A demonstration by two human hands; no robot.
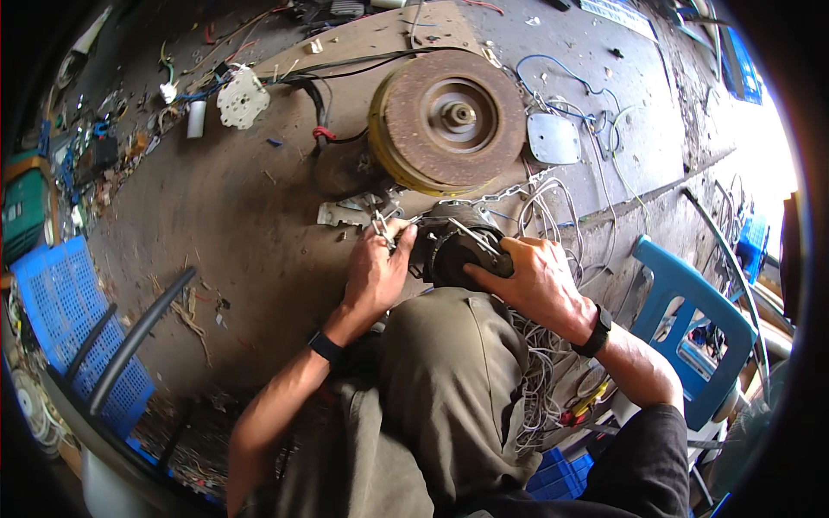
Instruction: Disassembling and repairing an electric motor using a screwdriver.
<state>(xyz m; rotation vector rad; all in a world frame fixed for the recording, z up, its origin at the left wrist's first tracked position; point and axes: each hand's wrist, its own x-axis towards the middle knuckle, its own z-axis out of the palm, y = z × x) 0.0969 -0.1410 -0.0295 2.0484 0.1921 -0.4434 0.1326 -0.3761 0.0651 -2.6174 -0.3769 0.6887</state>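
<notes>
A dark, round metal part [458,259], which looks like a motor piece, rests against my raised knee. My right hand [540,276] grips its right side, the thumb lying across its face. Thin light metal rods [477,236] stick out over that face near my fingers. On the other side my left hand [378,269] is closed, thumb against forefinger, on a metal chain [381,226] whose links show above the fingers. The chain runs rightward behind the dark part. Just beyond stands a machine with a rusty round disc [423,129] and a yellow rim.
A grey metal plate [553,138] and loose wires lie right of the disc. A white perforated disc [244,97] and a white cylinder [197,119] lie at the far left. A blue chair [699,324] stands at my right, a blue basket [73,298] at my left.
</notes>
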